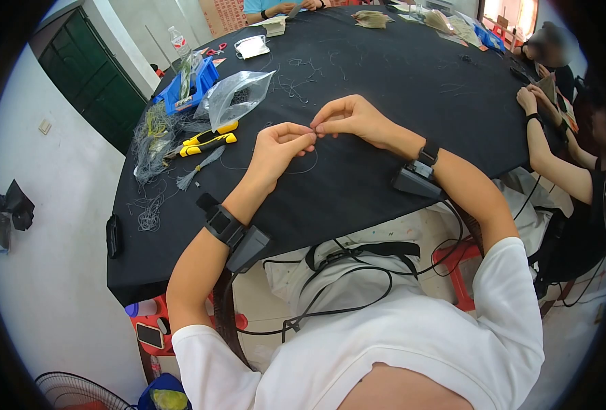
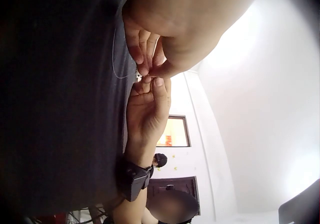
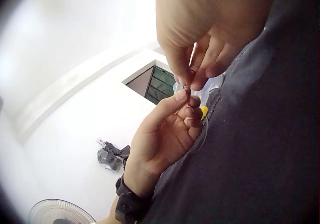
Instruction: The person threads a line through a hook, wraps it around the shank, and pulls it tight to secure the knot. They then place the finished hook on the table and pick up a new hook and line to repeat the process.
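Mid-frame, our left hand [image 1: 279, 148] and right hand [image 1: 357, 123] both pinch thin thread [image 1: 316, 160]; probably light, limp, snag-prone, best gripped short where the hands meet.

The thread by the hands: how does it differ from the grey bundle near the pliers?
The thread is a thin line; the bundle gathers many strands. The thread curves near the left hand; the bundle lies fairly straight beside the pliers. Both show against the black cloth.
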Motion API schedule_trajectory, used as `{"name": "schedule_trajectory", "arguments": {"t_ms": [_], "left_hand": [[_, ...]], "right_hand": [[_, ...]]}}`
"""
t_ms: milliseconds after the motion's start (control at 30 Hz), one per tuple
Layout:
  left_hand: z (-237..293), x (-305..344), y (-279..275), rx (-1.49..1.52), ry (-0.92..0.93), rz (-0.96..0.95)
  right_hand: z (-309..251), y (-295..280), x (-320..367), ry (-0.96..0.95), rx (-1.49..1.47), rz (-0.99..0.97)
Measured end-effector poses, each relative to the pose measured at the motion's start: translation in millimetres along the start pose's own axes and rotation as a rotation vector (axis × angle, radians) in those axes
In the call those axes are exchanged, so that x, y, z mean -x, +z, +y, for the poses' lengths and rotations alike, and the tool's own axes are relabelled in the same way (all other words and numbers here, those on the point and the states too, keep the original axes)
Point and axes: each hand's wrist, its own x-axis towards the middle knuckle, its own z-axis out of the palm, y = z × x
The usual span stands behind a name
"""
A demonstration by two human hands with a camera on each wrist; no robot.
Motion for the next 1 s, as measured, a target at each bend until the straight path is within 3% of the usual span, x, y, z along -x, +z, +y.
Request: {"name": "schedule_trajectory", "arguments": {"t_ms": [1000], "left_hand": [[3.5, 2.2, 3.1, -0.059, -0.012, -0.008]], "right_hand": [[3.6, -1.2, -0.2, -0.026, -0.027, -0.068]]}}
